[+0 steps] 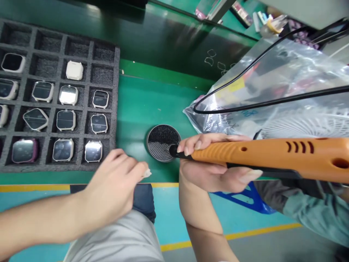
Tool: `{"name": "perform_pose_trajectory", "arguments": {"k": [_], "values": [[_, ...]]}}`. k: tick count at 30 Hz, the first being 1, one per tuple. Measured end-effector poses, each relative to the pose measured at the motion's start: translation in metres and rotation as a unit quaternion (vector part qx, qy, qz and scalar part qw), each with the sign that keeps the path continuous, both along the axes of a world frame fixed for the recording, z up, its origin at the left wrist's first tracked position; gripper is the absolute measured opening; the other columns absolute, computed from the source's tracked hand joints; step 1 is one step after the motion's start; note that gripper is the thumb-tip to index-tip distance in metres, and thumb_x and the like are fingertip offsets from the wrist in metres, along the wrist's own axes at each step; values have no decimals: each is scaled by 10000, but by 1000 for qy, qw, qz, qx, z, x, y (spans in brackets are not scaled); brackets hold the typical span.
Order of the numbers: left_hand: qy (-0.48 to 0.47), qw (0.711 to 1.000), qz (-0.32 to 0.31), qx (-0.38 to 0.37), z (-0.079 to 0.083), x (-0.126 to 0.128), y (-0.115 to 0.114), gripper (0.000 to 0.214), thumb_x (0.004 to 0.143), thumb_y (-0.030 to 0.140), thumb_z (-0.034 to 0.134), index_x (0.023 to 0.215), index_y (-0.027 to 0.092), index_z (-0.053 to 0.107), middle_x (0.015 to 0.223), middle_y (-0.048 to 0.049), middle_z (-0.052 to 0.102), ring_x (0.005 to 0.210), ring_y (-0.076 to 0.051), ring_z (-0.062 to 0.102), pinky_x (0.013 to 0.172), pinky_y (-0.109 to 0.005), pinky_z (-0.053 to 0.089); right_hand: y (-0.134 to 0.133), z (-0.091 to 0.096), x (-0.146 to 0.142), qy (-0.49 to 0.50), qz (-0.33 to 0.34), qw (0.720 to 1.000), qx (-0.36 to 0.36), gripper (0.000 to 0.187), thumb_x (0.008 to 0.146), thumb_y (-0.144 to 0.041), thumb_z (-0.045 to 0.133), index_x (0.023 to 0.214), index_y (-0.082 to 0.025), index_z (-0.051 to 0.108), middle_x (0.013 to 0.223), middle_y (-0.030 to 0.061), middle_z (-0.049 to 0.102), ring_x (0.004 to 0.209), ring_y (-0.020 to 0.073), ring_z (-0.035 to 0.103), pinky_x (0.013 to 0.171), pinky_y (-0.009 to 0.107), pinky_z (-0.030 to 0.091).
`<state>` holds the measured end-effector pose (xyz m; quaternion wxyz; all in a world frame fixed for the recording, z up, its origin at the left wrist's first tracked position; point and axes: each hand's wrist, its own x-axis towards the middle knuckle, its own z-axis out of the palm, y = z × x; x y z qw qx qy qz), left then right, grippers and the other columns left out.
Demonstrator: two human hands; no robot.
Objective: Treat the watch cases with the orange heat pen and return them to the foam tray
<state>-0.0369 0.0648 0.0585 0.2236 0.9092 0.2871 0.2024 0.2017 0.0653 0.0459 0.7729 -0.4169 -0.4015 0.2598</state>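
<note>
My right hand (pixel 212 160) is wrapped round an orange handheld power tool (pixel 272 153) with vent slots and a black nose. The tool lies level, and its nose tip is at the right rim of a round metal dish (pixel 160 149). A dotted, studded surface shows in the dish's near half, and its far half is dark. To the left, my left hand (pixel 117 178) is closed, with a small white bit (pixel 147 173) at its fingertips; what it is, I cannot make out. That hand is beside the near right corner of a grey foam tray (pixel 116 109) holding several square smartwatches (pixel 66 120).
A clear plastic bag (pixel 229 123) lies at the right on the green bench (pixel 141 98), with a black cable (pixel 237 76) looping over it. A white fan grille (pixel 308 123) is behind the tool. Another person's sleeve (pixel 313 214) shows at lower right.
</note>
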Motion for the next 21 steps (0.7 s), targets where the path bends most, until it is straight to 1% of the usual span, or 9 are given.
{"name": "perform_pose_trajectory", "arguments": {"k": [1,3,5,7,10,12,17,19,21], "values": [[9,1000,-4,15,-9,7,-7,341,910,22,600,1179,198,715,964,-68,789,852,-285,732,981,-551,634,0,-1,0,2,2,1000,2,385,939,-720,777,1160,-404,800,796,-46,637,522,165,529,463,332,500],[26,998,10,58,-22,16,-12,380,896,13,594,1211,162,745,993,-103,800,906,-308,744,1087,-637,612,-1,-3,-1,7,4,1000,7,391,950,-719,765,1184,-407,797,811,-46,647,537,166,545,469,331,509],[45,994,35,95,-26,19,-11,402,917,6,580,1237,160,767,1093,-139,819,1009,-331,758,1147,-689,586,-3,-4,-1,9,6,1000,9,398,954,-722,763,1196,-406,787,821,-47,654,547,167,560,476,333,521],[57,990,54,117,-26,19,-10,342,976,27,579,1208,170,785,1194,-162,821,1096,-347,758,1161,-706,584,-5,-4,-1,11,9,1000,4,405,948,-723,778,1202,-409,782,826,-49,662,559,171,578,487,340,538],[52,990,61,120,-26,19,-11,183,1089,151,636,1179,155,796,1252,-172,812,1124,-345,757,1154,-696,602,-7,-3,-1,14,12,1000,-4,421,938,-748,788,1198,-418,793,837,-50,674,575,174,595,504,350,558],[36,991,57,111,-28,19,-15,171,1107,185,667,1207,133,796,1243,-166,812,1111,-332,759,1158,-678,607,-7,-3,0,14,12,1000,-8,440,933,-770,785,1204,-424,798,835,-48,669,577,177,590,508,355,553],[-1,993,44,108,-37,19,-23,322,1064,63,619,1334,109,788,1276,-162,819,1141,-324,753,1140,-625,608,-7,1,1,2,13,1000,-19,416,911,-757,825,1189,-447,809,822,-50,664,565,175,558,508,352,532],[-18,993,41,110,-42,20,-24,340,1054,49,623,1339,124,791,1296,-147,823,1132,-314,748,1118,-582,612,-11,10,-1,0,13,999,-30,410,892,-754,849,1146,-433,829,813,-48,676,566,175,560,523,366,544],[-32,993,35,111,-46,22,-23,305,1068,81,658,1330,152,796,1308,-121,827,1113,-297,738,1090,-538,613,-19,21,-4,4,9,998,-58,387,953,-753,778,1141,-420,839,821,-31,668,612,191,584,571,398,568]]}}
